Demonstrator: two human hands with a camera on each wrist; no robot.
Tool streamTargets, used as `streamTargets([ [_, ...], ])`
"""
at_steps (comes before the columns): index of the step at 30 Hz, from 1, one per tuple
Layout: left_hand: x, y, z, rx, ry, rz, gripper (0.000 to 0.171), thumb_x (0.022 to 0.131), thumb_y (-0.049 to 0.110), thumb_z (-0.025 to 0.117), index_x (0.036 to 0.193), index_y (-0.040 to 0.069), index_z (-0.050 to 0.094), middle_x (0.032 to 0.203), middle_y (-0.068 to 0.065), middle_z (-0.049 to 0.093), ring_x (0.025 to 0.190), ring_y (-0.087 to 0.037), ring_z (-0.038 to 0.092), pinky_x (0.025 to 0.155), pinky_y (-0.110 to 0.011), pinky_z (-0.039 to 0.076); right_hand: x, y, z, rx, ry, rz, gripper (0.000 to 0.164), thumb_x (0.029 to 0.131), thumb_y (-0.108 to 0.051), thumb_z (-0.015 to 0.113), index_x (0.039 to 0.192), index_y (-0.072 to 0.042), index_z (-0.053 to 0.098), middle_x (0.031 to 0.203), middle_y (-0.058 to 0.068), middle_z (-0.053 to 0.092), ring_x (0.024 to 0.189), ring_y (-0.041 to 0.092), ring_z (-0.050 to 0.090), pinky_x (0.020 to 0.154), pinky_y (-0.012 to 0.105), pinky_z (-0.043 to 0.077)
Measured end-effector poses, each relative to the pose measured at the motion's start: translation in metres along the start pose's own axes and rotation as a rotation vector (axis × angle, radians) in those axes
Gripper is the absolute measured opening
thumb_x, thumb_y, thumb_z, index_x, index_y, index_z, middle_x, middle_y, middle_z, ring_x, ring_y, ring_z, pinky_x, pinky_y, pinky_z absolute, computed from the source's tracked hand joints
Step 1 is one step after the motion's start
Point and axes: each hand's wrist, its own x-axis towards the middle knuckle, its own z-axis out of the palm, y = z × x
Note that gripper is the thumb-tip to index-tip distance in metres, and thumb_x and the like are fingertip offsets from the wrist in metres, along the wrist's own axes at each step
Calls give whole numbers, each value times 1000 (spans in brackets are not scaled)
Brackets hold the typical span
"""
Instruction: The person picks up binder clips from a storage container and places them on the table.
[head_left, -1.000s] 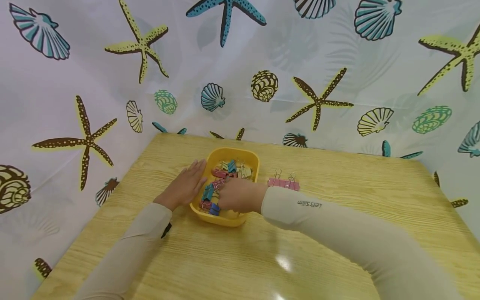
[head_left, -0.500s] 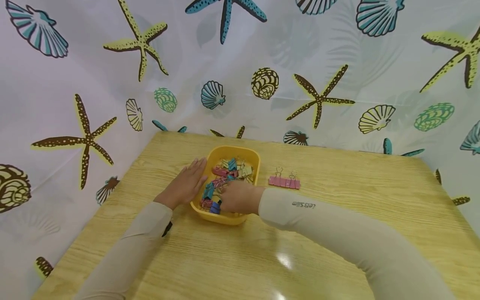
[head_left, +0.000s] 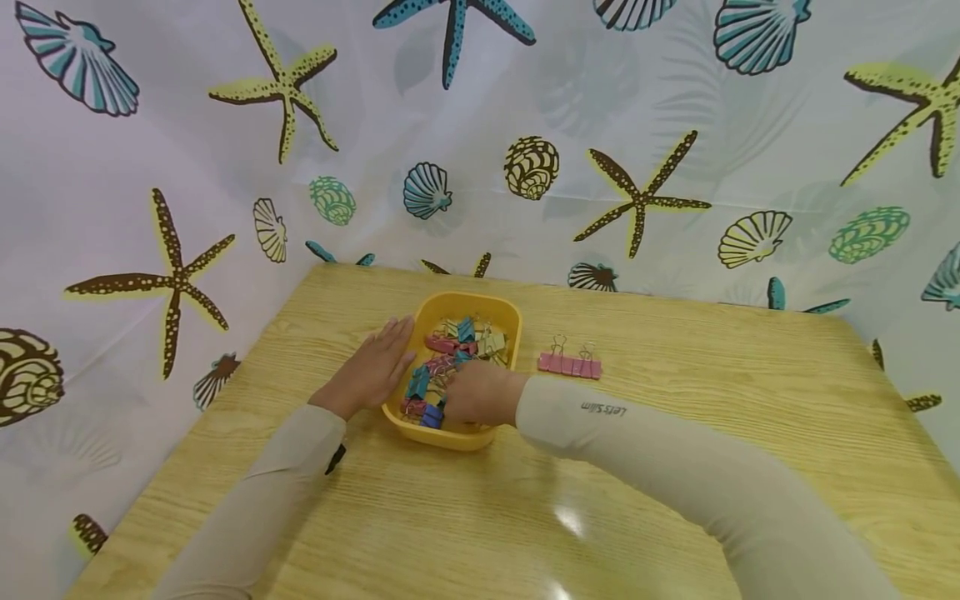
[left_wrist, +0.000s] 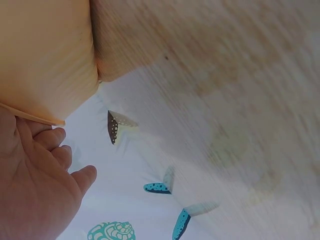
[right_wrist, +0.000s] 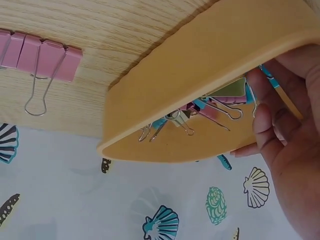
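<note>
- Yellow tub (head_left: 438, 437) is touched by straight-fingered left hand (head_left: 371, 365), seemingly for steadiness.
- Binder clips (head_left: 417, 383) inside are reached by right hand (head_left: 482, 392); grip cannot be told.

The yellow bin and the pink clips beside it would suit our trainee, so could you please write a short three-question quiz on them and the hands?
1. Which of the person's hands reaches into the yellow bin?
2. True or false: the row of pink binder clips is on the wooden table, apart from the bin.
3. Where is the left hand? A: on the pink row. B: at the bin's outer side. C: inside the bin.

Key: 1, the right hand; 2, true; 3, B.
</note>
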Motion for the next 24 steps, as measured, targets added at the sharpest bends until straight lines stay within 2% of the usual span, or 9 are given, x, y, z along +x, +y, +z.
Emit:
streamTargets([
  [6,0,1,0,-1,6,3,59,107,30,30,153,0,9,159,-17,11,146,-34,8,115,-57,14,-1,1,4,-3,12,-14,9,91,-16,66,91,-22,73,95,-8,70,79,11,62,73,27,53],
  [17,1,-1,2,1,9,3,59,107,31,29,153,0,8,159,-16,11,146,-34,8,115,-57,14,-4,3,5,18,112,-23,16,91,-13,65,77,-21,66,86,-8,70,70,10,61,67,27,52],
  [24,0,0,0,1,7,8,59,107,31,28,153,0,8,159,-17,11,146,-34,8,115,-57,14,-8,5,3,44,133,-29,12,91,-12,65,81,-19,69,86,-7,69,74,11,61,71,27,53],
])
